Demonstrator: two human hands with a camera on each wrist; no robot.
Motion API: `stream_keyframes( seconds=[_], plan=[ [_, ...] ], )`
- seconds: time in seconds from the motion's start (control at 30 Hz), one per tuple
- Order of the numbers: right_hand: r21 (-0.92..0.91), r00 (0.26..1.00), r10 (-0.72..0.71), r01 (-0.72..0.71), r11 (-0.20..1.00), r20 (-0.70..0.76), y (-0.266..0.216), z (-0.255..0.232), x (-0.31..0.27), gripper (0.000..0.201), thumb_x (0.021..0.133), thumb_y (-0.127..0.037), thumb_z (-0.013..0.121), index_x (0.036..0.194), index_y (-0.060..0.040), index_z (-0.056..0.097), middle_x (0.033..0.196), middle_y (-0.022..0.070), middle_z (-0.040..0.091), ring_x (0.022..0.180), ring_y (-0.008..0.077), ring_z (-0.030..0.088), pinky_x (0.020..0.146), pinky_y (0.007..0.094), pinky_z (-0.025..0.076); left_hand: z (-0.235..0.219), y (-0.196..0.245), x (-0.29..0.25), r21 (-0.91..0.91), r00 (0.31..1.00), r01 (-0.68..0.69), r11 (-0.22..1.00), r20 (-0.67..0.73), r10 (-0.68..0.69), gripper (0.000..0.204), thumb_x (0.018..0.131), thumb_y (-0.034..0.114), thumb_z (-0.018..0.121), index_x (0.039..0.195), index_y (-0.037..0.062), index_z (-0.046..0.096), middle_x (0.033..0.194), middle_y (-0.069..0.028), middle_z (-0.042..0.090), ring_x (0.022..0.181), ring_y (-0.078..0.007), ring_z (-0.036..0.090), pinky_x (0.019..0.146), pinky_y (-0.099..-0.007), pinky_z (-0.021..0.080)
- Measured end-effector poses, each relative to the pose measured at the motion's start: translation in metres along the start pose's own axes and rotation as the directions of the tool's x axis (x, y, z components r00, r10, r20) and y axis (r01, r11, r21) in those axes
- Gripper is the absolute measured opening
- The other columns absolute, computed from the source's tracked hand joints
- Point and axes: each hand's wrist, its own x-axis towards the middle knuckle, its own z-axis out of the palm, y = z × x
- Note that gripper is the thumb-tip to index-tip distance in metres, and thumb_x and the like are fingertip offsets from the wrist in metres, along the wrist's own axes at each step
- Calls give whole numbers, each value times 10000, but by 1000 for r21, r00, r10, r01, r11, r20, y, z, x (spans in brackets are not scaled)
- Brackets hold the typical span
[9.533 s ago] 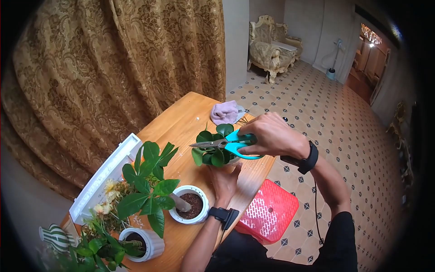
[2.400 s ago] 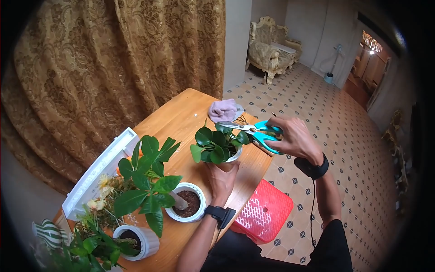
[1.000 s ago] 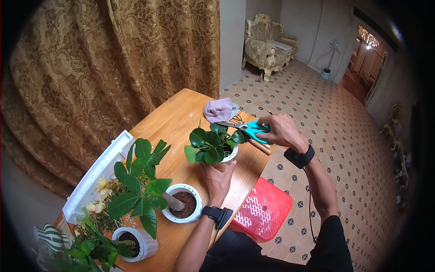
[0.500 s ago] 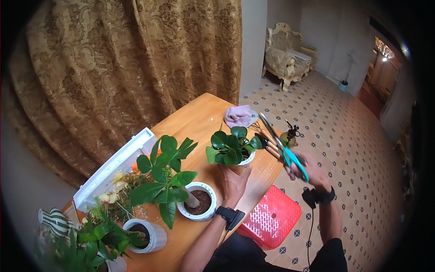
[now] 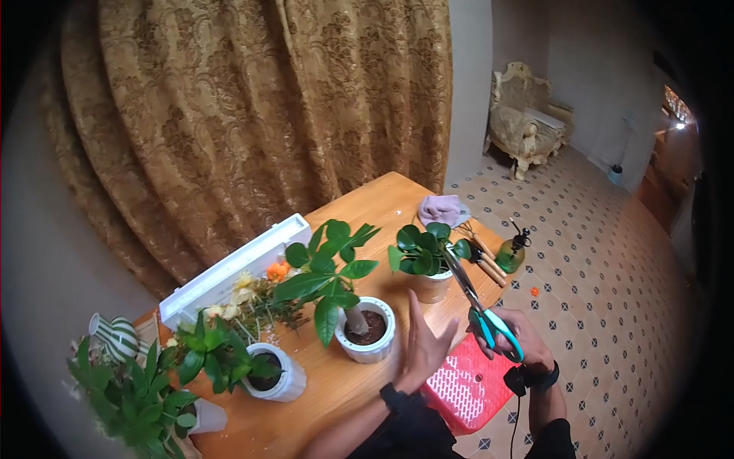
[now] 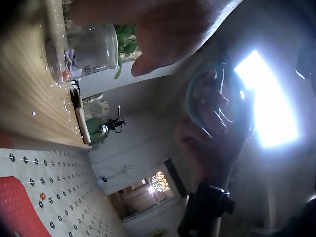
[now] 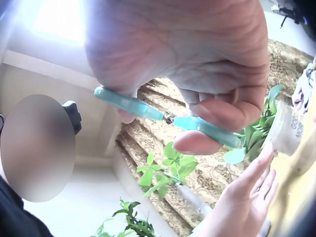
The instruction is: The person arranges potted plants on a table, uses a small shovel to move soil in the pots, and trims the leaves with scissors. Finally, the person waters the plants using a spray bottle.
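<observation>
The pot (image 5: 433,288), its round-leaved plant (image 5: 419,251) upright, stands on the bench (image 5: 382,196), just beyond the fingertips of the left hand (image 5: 423,346). That hand is nearer to it, fingers straight, thumb spread wide, holding nothing. The right hand (image 5: 525,336) grips the scissors (image 5: 468,289) by their handles, their long axis slanting from there up towards the leaves; whether the tips touch them, I can't tell.

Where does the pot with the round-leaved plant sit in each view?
Head: right of centre, below the middle, the pot upright on the table.
Left wrist: upper left, turned sideways.
Right wrist: near the right edge, about mid-height.
Shared landmark: teal-handled scissors in the right hand, blurred in left wrist.
</observation>
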Motion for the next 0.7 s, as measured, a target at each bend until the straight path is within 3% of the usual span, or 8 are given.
stream_keyframes(
  seconds=[0.13, 0.17, 0.27, 0.3, 0.4, 0.53, 0.57, 0.7],
  plan=[
    [-17, 997, -43, 44, 999, 71, 0, 17, 14, 681, 853, -529, 769, 1160, 59, 617, 798, 44, 617, 642, 103, 572, 613, 236, 453, -43, 23, -46, 1, 992, 49, 999, 121, -49, 727, 911, 179, 753, 1469, -74, 361, 1450, -262, 479, 1371, -347, 479, 1139, -392, 396],
    [-28, 994, -56, 59, 998, 89, 3, 20, 17, 701, 850, -554, 761, 1159, 60, 618, 796, 46, 619, 633, 105, 573, 602, 237, 453, -55, 30, -56, -56, 997, -21, 998, 69, 25, 520, 897, 127, 761, 1330, -45, 530, 1289, -199, 603, 1207, -290, 616, 1014, -345, 501],
    [-19, 994, -50, 52, 998, 101, 13, 31, 27, 722, 846, -583, 750, 1149, 59, 620, 790, 46, 620, 631, 106, 576, 581, 240, 451, -93, 48, -78, 72, 999, -14, 997, 46, 10, 363, 881, 87, 761, 1194, -25, 616, 1152, -164, 652, 1053, -248, 670, 899, -338, 539],
    [-31, 995, -36, 39, 999, 98, 12, 36, 30, 729, 845, -598, 743, 1139, 58, 622, 785, 44, 617, 630, 103, 578, 572, 236, 450, -102, 47, -81, 106, 988, -132, 986, -62, 139, 286, 846, 59, 782, 1091, -8, 653, 1032, -144, 665, 918, -232, 674, 808, -332, 539],
    [-20, 995, -70, 71, 997, 75, 19, 46, 34, 740, 848, -613, 731, 1138, 58, 620, 777, 41, 611, 613, 101, 572, 570, 230, 445, -132, 52, -86, 249, 942, -189, 950, -227, 248, 303, 822, 50, 799, 1082, 1, 652, 1000, -125, 651, 862, -233, 659, 790, -315, 533],
    [-37, 989, -126, 129, 991, 72, 15, 52, 38, 776, 857, -652, 693, 1146, 63, 608, 769, 41, 603, 578, 97, 564, 510, 223, 409, -151, 52, -83, 410, 846, -135, 902, -426, 320, 575, 769, 118, 858, 1239, -9, 553, 1206, -156, 569, 1119, -286, 569, 973, -382, 462],
    [-38, 989, -126, 129, 991, 73, 15, 51, 38, 776, 857, -652, 693, 1146, 63, 608, 769, 41, 603, 578, 97, 564, 510, 223, 409, -158, 47, -84, 426, 881, -124, 896, -369, 297, 806, 748, 158, 881, 1391, -22, 429, 1385, -194, 476, 1300, -325, 462, 1109, -425, 371],
    [-37, 988, -155, 156, 987, 26, 10, 46, 39, 750, 882, -639, 668, 1140, 62, 601, 766, 40, 599, 575, 91, 570, 487, 207, 386, -163, 40, -73, 316, 920, -84, 945, -341, 195, 1121, 726, 209, 905, 1551, -38, 186, 1586, -228, 284, 1458, -352, 320, 1210, -446, 266]
  ],
)
